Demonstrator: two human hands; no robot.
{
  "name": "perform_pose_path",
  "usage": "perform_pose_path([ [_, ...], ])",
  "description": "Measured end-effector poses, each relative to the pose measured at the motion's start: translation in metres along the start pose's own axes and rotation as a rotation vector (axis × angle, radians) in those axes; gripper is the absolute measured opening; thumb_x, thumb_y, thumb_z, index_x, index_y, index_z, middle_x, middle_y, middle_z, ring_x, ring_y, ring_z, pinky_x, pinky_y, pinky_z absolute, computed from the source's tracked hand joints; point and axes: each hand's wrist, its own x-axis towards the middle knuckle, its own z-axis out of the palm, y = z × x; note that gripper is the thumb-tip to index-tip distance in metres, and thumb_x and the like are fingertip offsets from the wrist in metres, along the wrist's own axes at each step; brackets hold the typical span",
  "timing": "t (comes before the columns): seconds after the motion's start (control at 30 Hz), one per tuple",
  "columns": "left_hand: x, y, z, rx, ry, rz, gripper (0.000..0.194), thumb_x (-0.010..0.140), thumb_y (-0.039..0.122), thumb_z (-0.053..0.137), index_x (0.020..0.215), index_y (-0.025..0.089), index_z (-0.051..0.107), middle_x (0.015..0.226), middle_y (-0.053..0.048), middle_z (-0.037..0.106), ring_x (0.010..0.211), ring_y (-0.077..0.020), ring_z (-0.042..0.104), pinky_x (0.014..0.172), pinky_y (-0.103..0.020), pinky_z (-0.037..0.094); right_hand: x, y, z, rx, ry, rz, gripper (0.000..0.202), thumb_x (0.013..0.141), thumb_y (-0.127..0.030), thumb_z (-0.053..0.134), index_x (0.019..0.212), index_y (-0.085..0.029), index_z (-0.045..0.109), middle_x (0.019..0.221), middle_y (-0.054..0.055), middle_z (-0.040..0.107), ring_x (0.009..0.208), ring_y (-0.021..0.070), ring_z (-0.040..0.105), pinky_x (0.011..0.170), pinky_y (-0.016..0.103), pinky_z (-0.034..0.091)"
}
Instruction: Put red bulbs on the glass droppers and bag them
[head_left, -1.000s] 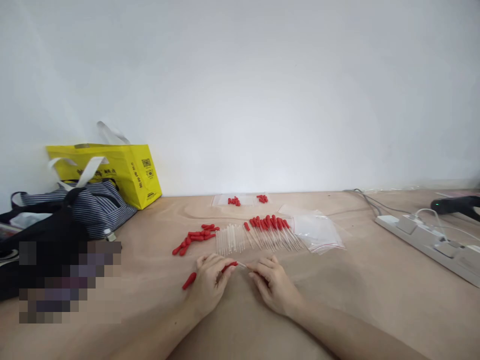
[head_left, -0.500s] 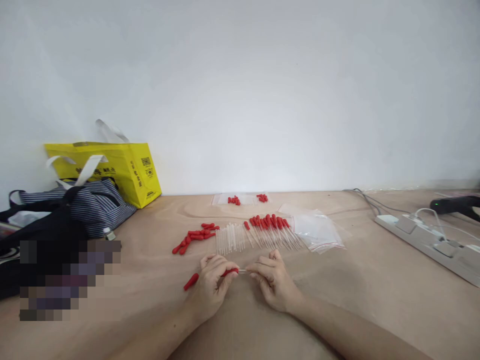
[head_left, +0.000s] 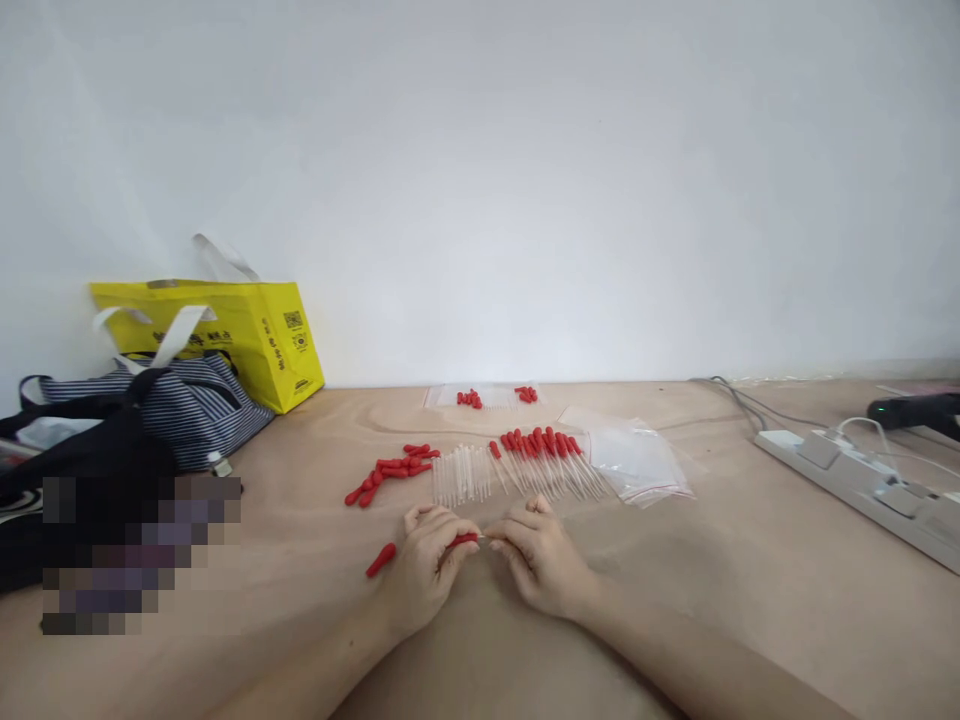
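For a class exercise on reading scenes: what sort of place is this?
Probably a makeshift worktable by a wall; home or office, I can't tell. Red bulbs and tubes lie in groups, with a power strip to the right.

Bulbs point(head_left: 538, 440) are red, the tote point(head_left: 251, 325) yellow, the pouch point(head_left: 196, 412) striped navy and white.

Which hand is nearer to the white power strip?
Right: the right hand is to the left of the white power strip; the left hand is farther left, past the right one.

Left hand point(head_left: 429, 562) near right hand point(head_left: 541, 560)
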Motion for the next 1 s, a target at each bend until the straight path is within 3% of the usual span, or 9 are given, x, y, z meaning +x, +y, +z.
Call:
perform_pose_path([
  [0.23, 0.001, -0.013, -0.002, 0.057, 0.045, -0.02, 0.017, 0.083, 0.032, 0.044, 0.083, 0.025, 0.06, 0.075, 0.001, 0.065, 0.076, -0.0169, 0.056, 0.086, -0.04, 0.023, -0.003, 0.012, -0.009, -0.156, -0.043, -0.014, 0.021, 0.081, -0.016, 0.042, 0.091, -0.021, 0.06, 0.075, 0.004, 0.059, 0.072, 0.0149, 0.047, 0.065, 0.03, 0.023],
  [0.5, -0.001, -0.008, -0.003, -0.011, 0.007, -0.053, 0.02, 0.082, 0.026, 0.045, 0.074, 0.024, 0.063, 0.064, 0.002, 0.064, 0.069, -0.0156, 0.055, 0.085, -0.042, 0.023, -0.005, 0.014, -0.012, -0.178, -0.055, -0.052, 0.027, 0.077, -0.01, 0.043, 0.094, -0.023, 0.059, 0.074, 0.001, 0.062, 0.07, 0.0141, 0.048, 0.068, 0.033, 0.022],
  [0.73, 0.0, -0.015, -0.004, 0.007, -0.004, -0.047, 0.02, 0.083, 0.03, 0.046, 0.074, 0.026, 0.064, 0.066, 0.003, 0.066, 0.071, -0.0166, 0.056, 0.085, -0.041, 0.023, -0.005, 0.01, -0.014, -0.196, -0.053, -0.024, 0.018, 0.079, -0.018, 0.047, 0.089, -0.024, 0.06, 0.074, 0.001, 0.062, 0.072, 0.0149, 0.046, 0.067, 0.032, 0.022],
  [0.83, 0.001, -0.018, -0.01, 0.128, -0.005, -0.048, 0.016, 0.08, 0.033, 0.05, 0.091, 0.029, 0.061, 0.085, 0.001, 0.067, 0.085, -0.0197, 0.055, 0.087, -0.043, 0.021, -0.003, 0.011, -0.012, -0.218, -0.027, 0.047, 0.015, 0.079, -0.021, 0.048, 0.084, -0.023, 0.062, 0.073, 0.002, 0.06, 0.072, 0.0152, 0.047, 0.065, 0.031, 0.021],
  [0.87, 0.001, -0.018, -0.014, 0.179, 0.0, -0.087, 0.024, 0.077, 0.034, 0.053, 0.1, 0.028, 0.057, 0.095, -0.001, 0.065, 0.092, -0.0216, 0.053, 0.088, -0.043, 0.021, -0.002, 0.013, -0.01, -0.223, -0.004, 0.095, 0.015, 0.079, -0.021, 0.047, 0.082, -0.022, 0.062, 0.072, 0.002, 0.06, 0.071, 0.015, 0.048, 0.065, 0.03, 0.021],
  [0.93, 0.001, -0.019, -0.021, 0.292, -0.005, -0.234, 0.044, 0.071, 0.033, 0.057, 0.113, 0.023, 0.048, 0.112, -0.008, 0.057, 0.102, -0.026, 0.048, 0.087, -0.044, 0.023, 0.005, 0.018, -0.006, -0.242, 0.061, 0.234, 0.017, 0.08, -0.02, 0.045, 0.08, -0.021, 0.062, 0.071, 0.001, 0.06, 0.071, 0.0147, 0.05, 0.065, 0.03, 0.022],
  [1.0, -0.002, -0.02, -0.028, 0.387, -0.059, -0.405, 0.051, 0.068, 0.034, 0.056, 0.114, 0.016, 0.046, 0.114, -0.013, 0.053, 0.104, -0.0297, 0.045, 0.084, -0.044, 0.027, 0.015, 0.025, -0.001, -0.274, 0.131, 0.4, 0.018, 0.08, -0.02, 0.044, 0.082, -0.021, 0.061, 0.074, 0.002, 0.062, 0.073, 0.0156, 0.052, 0.067, 0.03, 0.023],
])
